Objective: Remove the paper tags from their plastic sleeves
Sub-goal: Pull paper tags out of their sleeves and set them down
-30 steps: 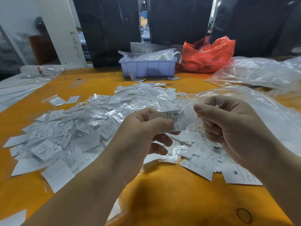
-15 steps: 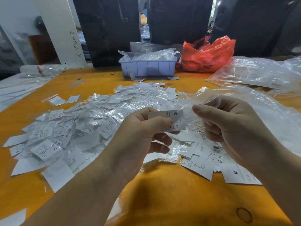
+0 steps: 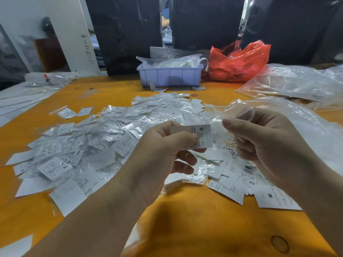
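Tag in hand: your left hand (image 3: 163, 156) holds a white paper tag (image 3: 193, 137) marked "S", above the table at the middle of the view.
Left grip: your thumb is curled over the tag's near left part and your fingers close behind it, a firm pinch; the lower fingers curl loosely beneath.
Tag axis: its long side runs roughly from 9 o'clock to 3 o'clock, printed face toward you, the "S" end pointing to 3 o'clock.
Right grip: your right hand (image 3: 265, 141) pinches a clear plastic sleeve (image 3: 235, 113) between thumb and curled fingers, just at 3 o'clock of the tag.
Sleeve: it rises crumpled from your fingertips toward 12 o'clock; whether it touches the tag's right end, I cannot tell.
Sleeved pile: a heap of tags in sleeves (image 3: 96, 143) spreads from 9 o'clock to 12 o'clock of your hands.
Bare tags: loose paper tags (image 3: 239, 184), some marked "XS" and "M", lie under and at 5 o'clock of your right hand.
Table: the orange table (image 3: 194, 223) carries all of this.
Far edge: a lilac bin (image 3: 169, 76) stands at 12 o'clock, a red plastic bag (image 3: 239, 62) just at its 3 o'clock side.
Right side: large clear plastic bags (image 3: 297, 84) lie at 2 o'clock.
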